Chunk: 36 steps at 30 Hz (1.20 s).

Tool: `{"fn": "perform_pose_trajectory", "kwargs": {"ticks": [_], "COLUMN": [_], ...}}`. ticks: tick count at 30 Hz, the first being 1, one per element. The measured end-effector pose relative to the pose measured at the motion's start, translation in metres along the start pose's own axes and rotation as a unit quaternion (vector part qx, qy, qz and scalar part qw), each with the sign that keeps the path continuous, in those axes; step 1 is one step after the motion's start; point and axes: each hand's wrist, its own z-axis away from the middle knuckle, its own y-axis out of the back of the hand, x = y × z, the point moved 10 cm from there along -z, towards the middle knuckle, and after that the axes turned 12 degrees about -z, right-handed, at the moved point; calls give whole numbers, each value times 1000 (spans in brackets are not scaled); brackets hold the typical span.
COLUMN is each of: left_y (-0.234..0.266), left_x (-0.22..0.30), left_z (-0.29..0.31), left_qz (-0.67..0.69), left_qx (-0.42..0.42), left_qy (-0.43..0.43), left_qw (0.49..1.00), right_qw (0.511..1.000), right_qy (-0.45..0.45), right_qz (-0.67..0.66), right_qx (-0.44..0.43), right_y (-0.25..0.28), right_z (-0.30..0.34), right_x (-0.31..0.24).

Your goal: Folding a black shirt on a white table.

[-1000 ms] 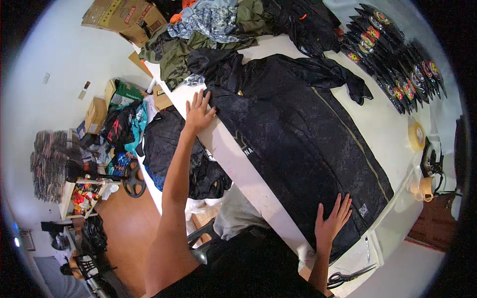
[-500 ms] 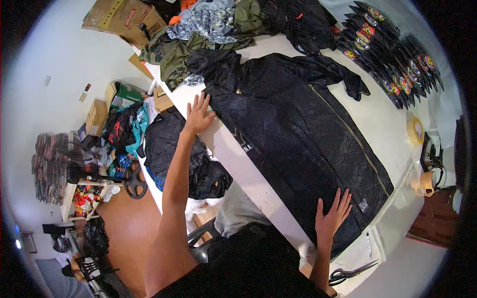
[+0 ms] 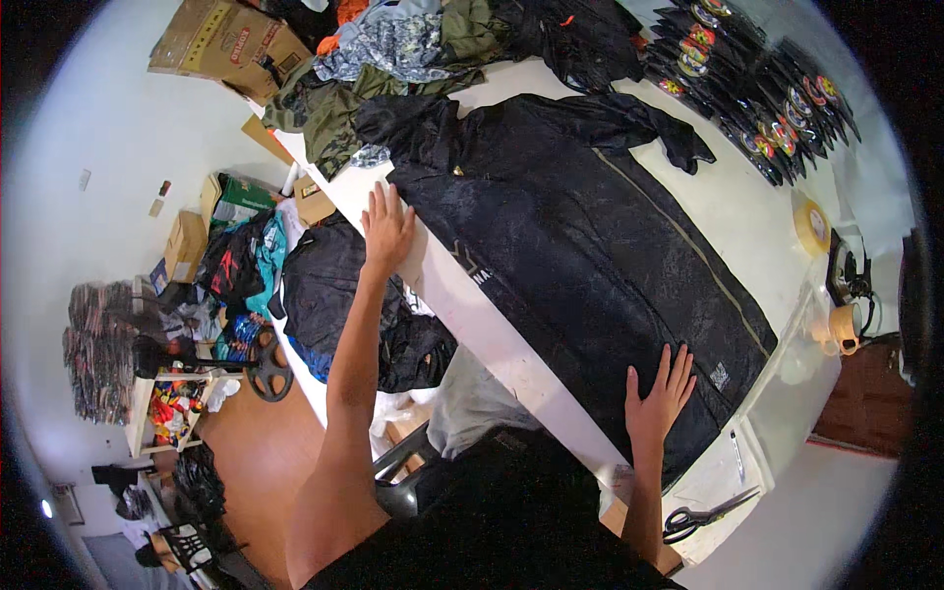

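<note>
A long black jacket (image 3: 560, 236) lies spread flat across the white table, with a thin pale line of trim running along its far right side. My left hand (image 3: 389, 231) rests on the table's near edge at the garment's upper left, fingers straight and touching or just beside the cloth. Lower right, my right hand (image 3: 661, 398) presses flat on the jacket near its bottom end, fingers spread. A small pale label (image 3: 719, 375) shows on the cloth to the right of that hand. Neither hand grips anything.
Scissors (image 3: 710, 515) and a pen (image 3: 737, 455) lie at the table's right end. Tape (image 3: 812, 227) and an orange mug (image 3: 841, 328) stand farther right. Camouflage clothes (image 3: 403, 59) are heaped at the back, packaged black items (image 3: 757, 93) back right. More dark clothing (image 3: 334, 285) lies left.
The view has shifted slightly, so the table and jacket sit a little higher and farther left. My left hand has slid slightly nearer along the jacket's edge; my right hand keeps its place.
</note>
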Motion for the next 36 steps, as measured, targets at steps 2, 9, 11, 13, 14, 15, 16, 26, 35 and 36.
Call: {"fn": "perform_pose_trajectory", "kwargs": {"ticks": [2,9,11,13,14,15,16,26,35,36], "left_y": [17,54,51,47,55,47,33,-55,-45,-45], "left_x": [9,164,184,181,184,181,180,177,195,208], "left_z": [2,47,35,-1,-10,-26,-42,-158,-177,-181], "left_qz": [16,89,85,179,161,155,150,24,68,67], "left_qx": [67,77,92,77,128,120,120,54,63,64], "left_qy": [23,-209,-239,-193,-200,-209,-212,-155,-240,-232], "left_qw": [997,971,963,962,958,958,958,986,966,968], "right_qw": [1000,1000,1000,994,992,991,993,996,995,993], "right_qy": [-3,4,-18,-49,-45,-54,-28,-59,-70,-67], "right_qz": [-3,-6,-12,-92,-116,-121,-116,0,-20,-21], "right_qx": [6,15,12,-24,-4,-2,19,62,68,96], "right_y": [-1,6,7,15,28,25,30,7,22,33], "right_z": [0,1,-3,-15,-28,-41,-56,-80,-88,-92], "right_x": [-1,-3,3,6,-1,-2,-6,45,59,66]}}
